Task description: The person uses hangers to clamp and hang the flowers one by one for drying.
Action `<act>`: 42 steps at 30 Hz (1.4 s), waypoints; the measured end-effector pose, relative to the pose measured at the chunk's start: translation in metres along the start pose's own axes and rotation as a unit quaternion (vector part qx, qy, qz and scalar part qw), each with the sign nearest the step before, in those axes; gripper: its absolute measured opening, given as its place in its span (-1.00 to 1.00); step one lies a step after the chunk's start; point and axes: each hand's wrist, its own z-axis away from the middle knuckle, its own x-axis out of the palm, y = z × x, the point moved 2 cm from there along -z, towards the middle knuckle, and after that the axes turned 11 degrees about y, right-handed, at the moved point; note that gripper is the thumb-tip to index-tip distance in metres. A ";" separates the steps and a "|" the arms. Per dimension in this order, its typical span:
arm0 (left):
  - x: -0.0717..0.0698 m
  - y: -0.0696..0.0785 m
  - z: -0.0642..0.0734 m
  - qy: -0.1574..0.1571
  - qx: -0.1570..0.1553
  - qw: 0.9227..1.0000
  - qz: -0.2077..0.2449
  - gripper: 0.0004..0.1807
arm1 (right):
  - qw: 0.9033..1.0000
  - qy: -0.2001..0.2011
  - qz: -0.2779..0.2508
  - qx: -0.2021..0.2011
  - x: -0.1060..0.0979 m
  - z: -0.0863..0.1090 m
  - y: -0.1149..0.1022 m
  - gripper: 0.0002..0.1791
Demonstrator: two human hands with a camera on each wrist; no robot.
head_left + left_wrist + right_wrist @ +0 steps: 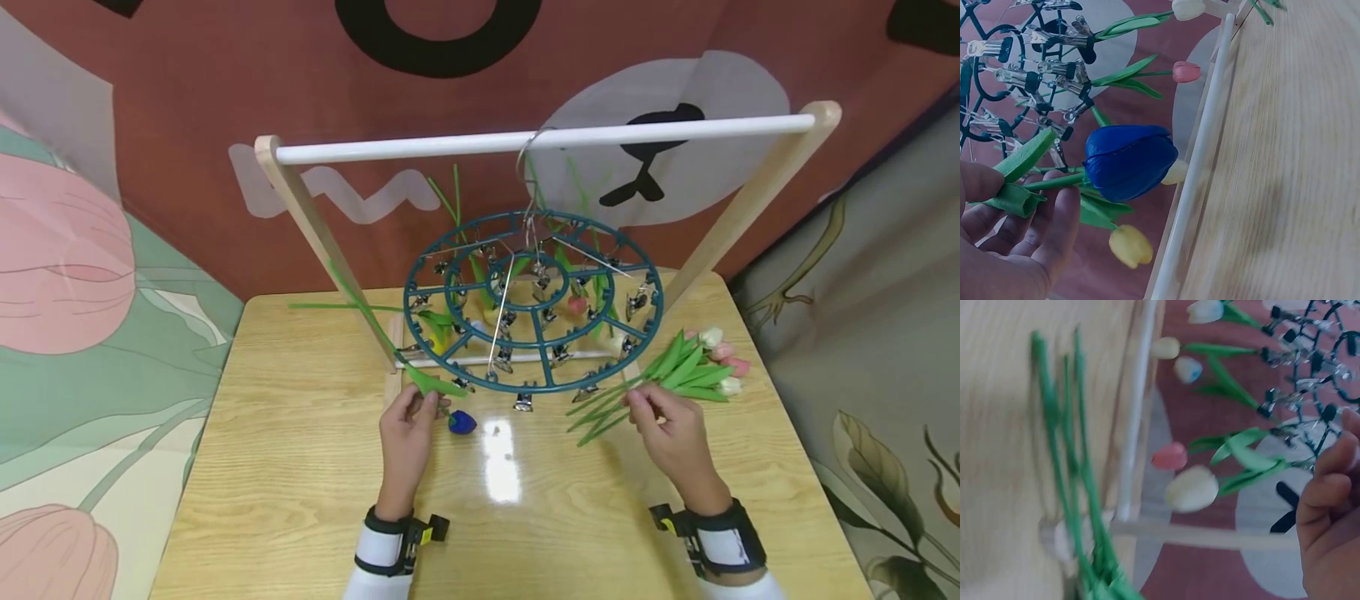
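Two hands (406, 425) (671, 427); one rack (465, 144), hanger (537, 323) and blue tulip (1130, 161)

Deep blue is shown by the blue tulip (462, 422) in the left hand (406, 423), pink and white by the bunched tulips (690, 368) beside the right hand (671, 429), teal by the hanger (537, 327) beyond both.

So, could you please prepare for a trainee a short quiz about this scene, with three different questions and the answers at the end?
1. Which hand holds the blue tulip?
2. True or false: the bunch lies nearer to the left hand.
3. Fill in: the clip ring hangs from the white ____.

Key:
1. The left hand.
2. False; the bunch lies nearer to the right hand.
3. Bar.
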 end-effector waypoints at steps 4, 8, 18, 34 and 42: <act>0.002 0.000 -0.002 0.001 0.008 1.000 0.008 -0.84 | 0.996 -0.043 0.072 0.007 -0.008 0.003 0.011 -0.84; 0.003 -0.002 -0.003 0.002 0.015 1.000 0.006 -0.83 | 0.984 -0.086 0.153 0.000 -0.016 0.005 0.022 -0.84; 0.003 0.001 -0.005 -0.005 0.011 1.000 -0.002 -0.77 | 0.962 -0.128 0.229 -0.071 -0.024 0.006 0.040 -0.76; 0.003 -0.003 -0.003 -0.007 0.012 1.000 -0.017 -0.72 | 0.926 -0.228 0.241 -0.181 0.001 -0.005 0.071 -0.61; -0.004 -0.010 0.005 0.008 0.038 0.996 -0.076 -0.81 | 0.905 -0.285 0.248 -0.197 0.018 -0.009 0.076 -0.71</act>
